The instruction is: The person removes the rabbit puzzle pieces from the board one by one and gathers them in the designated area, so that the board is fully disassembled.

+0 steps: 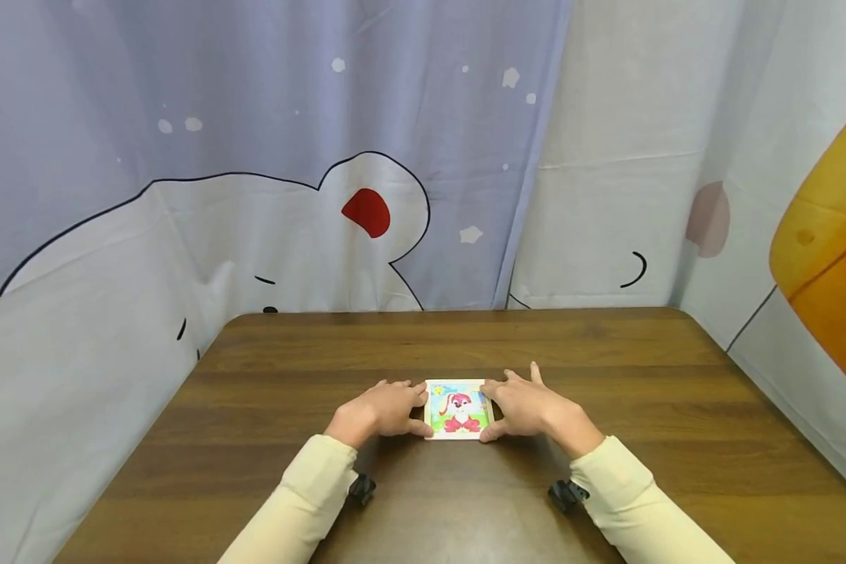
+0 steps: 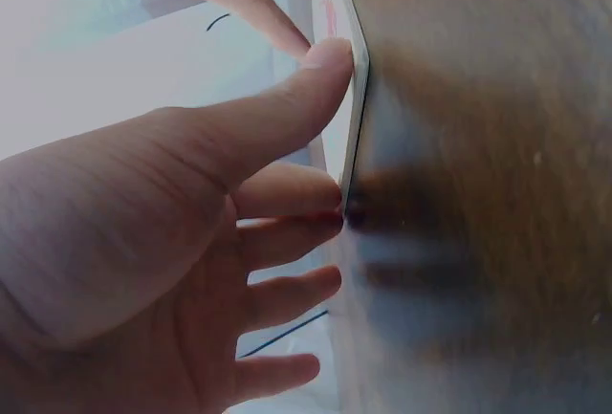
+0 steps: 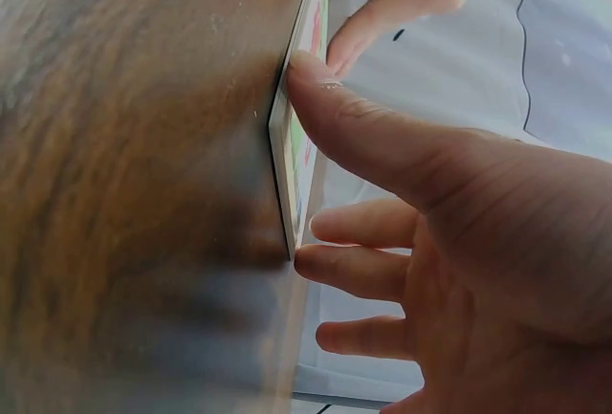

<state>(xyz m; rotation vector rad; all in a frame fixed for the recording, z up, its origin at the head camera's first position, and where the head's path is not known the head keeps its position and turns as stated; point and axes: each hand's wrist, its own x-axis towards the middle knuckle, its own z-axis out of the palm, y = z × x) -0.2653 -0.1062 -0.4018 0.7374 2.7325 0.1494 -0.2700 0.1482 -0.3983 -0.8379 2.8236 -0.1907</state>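
Note:
A small framed rabbit picture (image 1: 458, 411), with a pink rabbit on a bright background inside a pale border, lies low over the brown table between both hands. My left hand (image 1: 388, 409) grips its left side, thumb at the near corner and fingertips at the far one. On the opposite side my right hand (image 1: 531, 407) holds the right edge the same way, one finger raised. In the left wrist view the thumb (image 2: 325, 55) overlaps the frame's pale rim. The right thumb (image 3: 316, 75) also lies over the rim, while the other fingers spread beyond the far corner.
The wooden table (image 1: 289, 352) reaches back to a hanging curtain (image 1: 465, 157) with cartoon figures, which also runs along the sides. Dark wrist devices (image 1: 362, 489) sit below the sleeve cuffs (image 1: 320, 470).

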